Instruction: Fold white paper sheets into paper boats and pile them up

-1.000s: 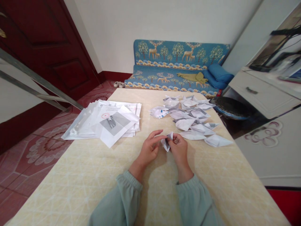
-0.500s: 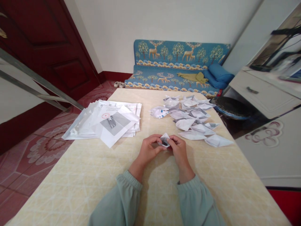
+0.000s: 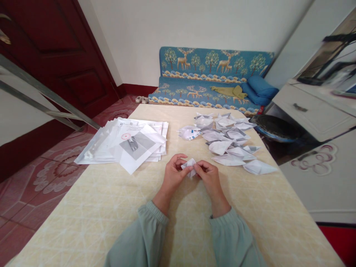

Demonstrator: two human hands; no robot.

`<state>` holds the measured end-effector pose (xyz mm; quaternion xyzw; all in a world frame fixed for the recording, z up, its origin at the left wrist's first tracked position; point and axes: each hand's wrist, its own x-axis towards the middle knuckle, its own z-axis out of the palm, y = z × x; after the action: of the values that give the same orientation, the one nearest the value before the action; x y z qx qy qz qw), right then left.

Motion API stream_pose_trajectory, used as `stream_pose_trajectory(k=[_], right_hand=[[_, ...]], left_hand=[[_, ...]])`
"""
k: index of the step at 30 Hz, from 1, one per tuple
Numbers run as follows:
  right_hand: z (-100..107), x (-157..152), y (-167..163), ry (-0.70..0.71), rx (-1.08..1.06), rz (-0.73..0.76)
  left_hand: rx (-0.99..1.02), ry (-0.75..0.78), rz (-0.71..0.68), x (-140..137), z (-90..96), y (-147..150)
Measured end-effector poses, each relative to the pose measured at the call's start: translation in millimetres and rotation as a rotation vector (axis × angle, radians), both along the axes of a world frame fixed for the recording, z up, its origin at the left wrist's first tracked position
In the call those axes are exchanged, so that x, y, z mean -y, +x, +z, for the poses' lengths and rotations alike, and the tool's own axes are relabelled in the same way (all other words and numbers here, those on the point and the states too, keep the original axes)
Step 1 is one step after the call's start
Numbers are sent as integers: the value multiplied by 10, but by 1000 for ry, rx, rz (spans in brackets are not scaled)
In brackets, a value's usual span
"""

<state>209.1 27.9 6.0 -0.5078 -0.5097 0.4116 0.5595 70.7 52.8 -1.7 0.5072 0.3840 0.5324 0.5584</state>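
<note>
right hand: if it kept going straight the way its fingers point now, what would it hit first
The folded paper at its fingertips, then probably the left hand just beyond, though depth is hard to judge here.

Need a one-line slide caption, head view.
Left hand and right hand hold a small folded paper over the table, paper stack ahead left, pointed paper shapes ahead right.

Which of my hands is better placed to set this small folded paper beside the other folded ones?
Your right hand, probably: it pinches the small folded paper and is nearer the other folded papers. Your left hand also holds it but lies farther off, toward the paper stack.
</note>
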Motion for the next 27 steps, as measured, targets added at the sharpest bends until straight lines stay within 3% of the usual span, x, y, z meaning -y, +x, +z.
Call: stream_pose_trajectory(k=[6, 15, 27], right_hand=[[-28, -8, 17, 115, 108, -15], [-51, -12, 6, 138, 150, -19], [-70, 2, -54, 62, 135, 72]], left_hand=[[31, -45, -51, -10, 0, -26], [-30, 105, 5, 31, 76, -21], [-39, -52, 85, 57, 36, -7]])
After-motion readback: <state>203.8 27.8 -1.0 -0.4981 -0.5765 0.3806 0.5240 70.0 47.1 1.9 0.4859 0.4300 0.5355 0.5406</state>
